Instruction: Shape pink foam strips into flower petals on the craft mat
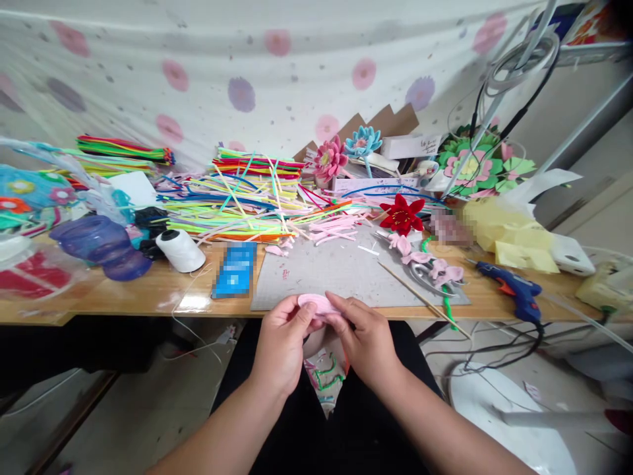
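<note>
Between my two hands, just in front of the table's near edge, is a pale pink petal-like piece (316,305) that looks made of pipe cleaner. My left hand (284,340) pinches its left end, thumb on top. The fingertips of my right hand (363,333) close on its right end. Beyond them lies a grey cutting mat (291,277). Small pink petals (279,249) and cut pink pipe cleaners (333,229) rest near its far edge. A stem with pink blossoms (439,270) lies on the mat's right part, beside scissors partly hidden under it.
Bundles of coloured pipe cleaners (237,221) fill the table's back. A white thread spool (180,251) and a blue packet (235,270) lie left. A wooden stick (415,290) crosses the mat's right edge; a blue glue gun (517,290) and a red flower (403,214) are right.
</note>
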The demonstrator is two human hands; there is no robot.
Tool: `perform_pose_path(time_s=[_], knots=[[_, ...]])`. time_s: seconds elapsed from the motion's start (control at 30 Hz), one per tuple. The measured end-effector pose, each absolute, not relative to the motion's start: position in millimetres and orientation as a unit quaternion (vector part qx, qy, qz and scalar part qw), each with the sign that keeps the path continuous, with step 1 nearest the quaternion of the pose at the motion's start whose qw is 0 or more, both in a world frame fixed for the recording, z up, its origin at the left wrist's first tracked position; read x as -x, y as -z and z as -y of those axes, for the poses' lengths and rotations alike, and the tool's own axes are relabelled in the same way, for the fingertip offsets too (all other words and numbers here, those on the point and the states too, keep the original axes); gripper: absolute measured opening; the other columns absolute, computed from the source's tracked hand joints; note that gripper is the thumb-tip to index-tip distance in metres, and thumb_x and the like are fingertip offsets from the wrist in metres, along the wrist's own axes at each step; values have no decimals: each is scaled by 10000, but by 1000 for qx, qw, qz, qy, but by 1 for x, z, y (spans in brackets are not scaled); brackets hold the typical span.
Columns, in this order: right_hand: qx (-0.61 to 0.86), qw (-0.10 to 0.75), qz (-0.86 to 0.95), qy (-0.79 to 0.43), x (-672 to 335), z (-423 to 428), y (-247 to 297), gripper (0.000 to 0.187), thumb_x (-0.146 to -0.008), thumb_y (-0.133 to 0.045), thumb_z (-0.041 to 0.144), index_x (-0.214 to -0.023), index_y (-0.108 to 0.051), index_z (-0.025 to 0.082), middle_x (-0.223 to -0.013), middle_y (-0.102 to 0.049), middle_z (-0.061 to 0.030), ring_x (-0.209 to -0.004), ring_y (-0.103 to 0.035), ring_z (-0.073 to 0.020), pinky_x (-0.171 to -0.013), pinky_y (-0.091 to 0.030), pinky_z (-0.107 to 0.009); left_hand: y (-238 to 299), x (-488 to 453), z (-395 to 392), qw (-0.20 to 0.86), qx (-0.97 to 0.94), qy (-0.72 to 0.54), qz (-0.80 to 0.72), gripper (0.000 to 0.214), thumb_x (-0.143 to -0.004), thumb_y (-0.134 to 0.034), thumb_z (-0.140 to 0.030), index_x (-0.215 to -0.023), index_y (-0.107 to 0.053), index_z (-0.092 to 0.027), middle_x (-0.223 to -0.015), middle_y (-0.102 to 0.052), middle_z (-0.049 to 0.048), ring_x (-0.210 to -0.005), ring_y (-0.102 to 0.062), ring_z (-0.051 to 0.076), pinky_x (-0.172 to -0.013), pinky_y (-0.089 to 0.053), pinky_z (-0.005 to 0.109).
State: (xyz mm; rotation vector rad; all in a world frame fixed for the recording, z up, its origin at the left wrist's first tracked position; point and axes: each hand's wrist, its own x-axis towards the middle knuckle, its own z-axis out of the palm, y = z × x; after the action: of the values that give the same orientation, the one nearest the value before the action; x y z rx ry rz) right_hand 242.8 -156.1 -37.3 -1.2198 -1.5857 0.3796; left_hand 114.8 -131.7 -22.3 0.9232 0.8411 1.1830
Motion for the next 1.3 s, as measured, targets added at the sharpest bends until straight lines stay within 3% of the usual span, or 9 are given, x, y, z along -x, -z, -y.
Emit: perform_pose_path(time_s=[0.23, 0.43, 0.63, 0.93, 1.13, 1.3], knots=[[524, 573, 560, -287, -232, 158, 40, 294, -875, -494, 273, -1111, -647, 190, -687, -624, -28, -580, -596, -135, -582, -511, -285, 20, -112, 129, 654, -386, -518, -394, 157, -715, -699, -269, -761, -674, -120, -729, -655, 29, -665, -575, 108, -668, -499, 236], [538, 575, 523, -325, -233, 156, 41, 263, -838, -533, 289, -1032, -679, 188, -710, -628, -33, -540, -581, -127, -549, -521, -281, 21, -107, 126, 616, -482, -479, -399, 178, -775, -640, -312, -822, -672, -143, -800, -661, 39, -792, -591, 156, -749, -485, 276], [541, 547, 537, -346, -240, 154, 36, 265, -828, -541, 304, -989, -693, 160, -701, -630, -38, -523, -560, -113, -505, -502, -250, 24, -95, 118, 574, -557, -419, -429, 172, -771, -642, -304, -866, -656, -160, -775, -659, 24, -702, -591, 135, -685, -481, 259], [526, 544, 507, -412, -237, 154, 33, 278, -828, -537, 324, -990, -693, 162, -673, -616, -19, -541, -556, -101, -519, -488, -230, 33, -106, 121, 602, -469, -505, -404, 156, -735, -682, -278, -795, -625, -146, -741, -636, 14, -664, -592, 123, -668, -487, 262], [525, 500, 613, -314, -252, 149, 30, 226, -855, -518, 239, -981, -697, 186, -752, -643, -41, -618, -584, -120, -585, -478, -249, 21, -98, 117, 557, -601, -380, -429, 188, -739, -669, -297, -866, -624, -166, -770, -638, 13, -703, -586, 140, -664, -470, 262], [451, 441, 735, -247, -271, 149, 19, 223, -877, -529, 199, -1041, -680, 213, -730, -636, -23, -667, -579, -111, -630, -450, -224, 9, -100, 117, 543, -649, -304, -438, 135, -755, -644, -281, -757, -613, -150, -659, -629, 4, -635, -573, 132, -615, -443, 248]])
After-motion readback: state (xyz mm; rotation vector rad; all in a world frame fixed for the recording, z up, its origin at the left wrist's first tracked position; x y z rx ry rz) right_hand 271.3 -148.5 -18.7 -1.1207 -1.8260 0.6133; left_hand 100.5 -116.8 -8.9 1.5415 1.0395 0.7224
